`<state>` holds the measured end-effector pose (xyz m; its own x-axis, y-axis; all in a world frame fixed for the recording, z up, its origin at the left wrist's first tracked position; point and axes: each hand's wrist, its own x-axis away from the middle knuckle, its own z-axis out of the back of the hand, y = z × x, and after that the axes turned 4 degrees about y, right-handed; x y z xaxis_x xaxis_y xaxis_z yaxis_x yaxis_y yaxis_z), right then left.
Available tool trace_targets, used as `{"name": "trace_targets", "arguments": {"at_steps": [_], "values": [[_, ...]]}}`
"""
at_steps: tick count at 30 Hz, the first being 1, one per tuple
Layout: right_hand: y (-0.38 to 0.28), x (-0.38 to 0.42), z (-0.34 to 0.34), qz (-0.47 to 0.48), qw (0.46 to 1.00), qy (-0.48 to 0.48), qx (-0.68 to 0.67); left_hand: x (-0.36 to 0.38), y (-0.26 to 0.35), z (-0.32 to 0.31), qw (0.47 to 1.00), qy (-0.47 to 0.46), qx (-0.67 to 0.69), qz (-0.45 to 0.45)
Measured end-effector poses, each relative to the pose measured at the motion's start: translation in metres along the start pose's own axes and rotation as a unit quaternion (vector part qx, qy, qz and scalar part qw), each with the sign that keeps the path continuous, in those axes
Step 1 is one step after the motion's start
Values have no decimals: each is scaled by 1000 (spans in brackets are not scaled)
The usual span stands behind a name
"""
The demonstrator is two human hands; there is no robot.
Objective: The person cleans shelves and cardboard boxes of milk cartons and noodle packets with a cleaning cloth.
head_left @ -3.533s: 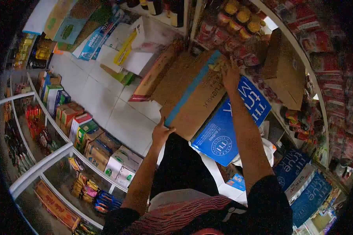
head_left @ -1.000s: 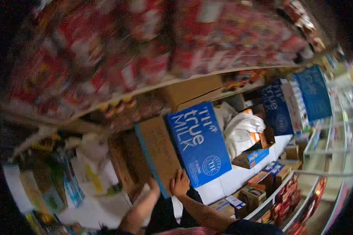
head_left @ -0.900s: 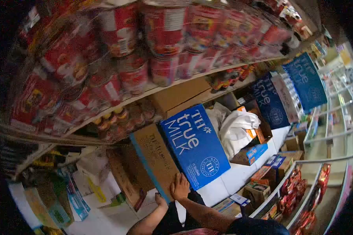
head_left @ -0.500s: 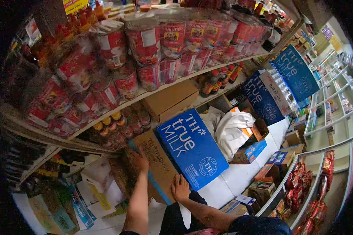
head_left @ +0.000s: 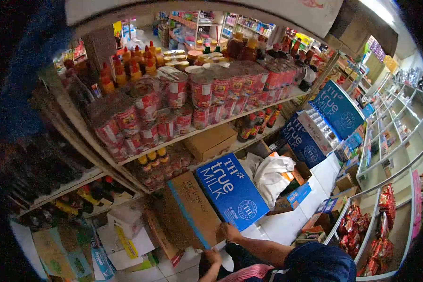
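A large TH true MILK carton lies on the floor, its blue printed face (head_left: 230, 190) to the right and its brown side (head_left: 192, 202) to the left, with a blue strip of tape (head_left: 188, 214) along the brown cardboard. At the near right corner of the carton, my right hand (head_left: 229, 232) has its fingers curled on the edge. My left hand (head_left: 213, 257) is closed just beyond the near end of the tape strip; what its fingers hold is too small to tell.
Red cans (head_left: 201, 94) in wrap line the shelf above. A box with white cloth (head_left: 272, 174) sits right of the carton, more milk cartons (head_left: 308, 143) behind it. Flattened cardboard (head_left: 61, 254) lies at the left, and red packets (head_left: 357, 218) fill a rack at the right.
My left hand has left the carton's far left part and come down to its near edge. My right hand has shifted slightly down and right. The view has tilted up, showing more shelves.
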<state>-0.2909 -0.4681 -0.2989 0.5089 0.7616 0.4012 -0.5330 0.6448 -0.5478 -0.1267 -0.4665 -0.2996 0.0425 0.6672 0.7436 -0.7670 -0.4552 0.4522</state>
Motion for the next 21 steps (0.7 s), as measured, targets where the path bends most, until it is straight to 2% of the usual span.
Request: {"name": "trace_targets", "arguments": {"at_steps": [1,3,4,6,7,9,10,11,12,13,14,15,17,18,19,20,21], "values": [[-14,6,4,4,1000,4,-3,-3,1,-4,1000,4,0,-4],[-44,15,12,49,998,32,-26,-22,14,-14,969,-54,236,-42],[-55,17,16,46,998,40,-34,-32,20,-18,933,-87,345,-60],[-75,21,25,118,966,-77,-216,-43,27,-12,822,-155,540,-90],[-91,29,44,139,950,-170,-224,-41,38,3,828,-161,528,-97],[-94,36,52,130,945,-144,-263,-10,91,46,810,-180,554,62],[-89,37,52,122,940,-132,-291,13,115,58,817,-185,543,60],[-61,26,42,7,963,-130,-237,37,137,69,823,-238,510,82],[-66,40,69,3,962,-122,-244,52,155,71,824,-289,476,104],[-94,62,129,28,943,-123,-307,56,168,64,828,-292,469,101],[-106,78,167,55,920,-122,-369,56,180,55,813,-351,459,77],[-88,78,172,56,919,-112,-374,61,193,45,794,-410,445,53],[-41,81,178,100,958,41,-264,85,211,23,813,-407,416,26],[-20,91,182,95,957,52,-270,97,215,9,826,-399,398,1],[0,100,186,135,959,99,-227,102,215,-5,805,-463,368,-34],[21,106,196,176,957,147,-179,108,211,-17,806,-467,361,-39],[40,117,216,177,955,155,-179,134,214,-16,798,-514,312,-44]]}}
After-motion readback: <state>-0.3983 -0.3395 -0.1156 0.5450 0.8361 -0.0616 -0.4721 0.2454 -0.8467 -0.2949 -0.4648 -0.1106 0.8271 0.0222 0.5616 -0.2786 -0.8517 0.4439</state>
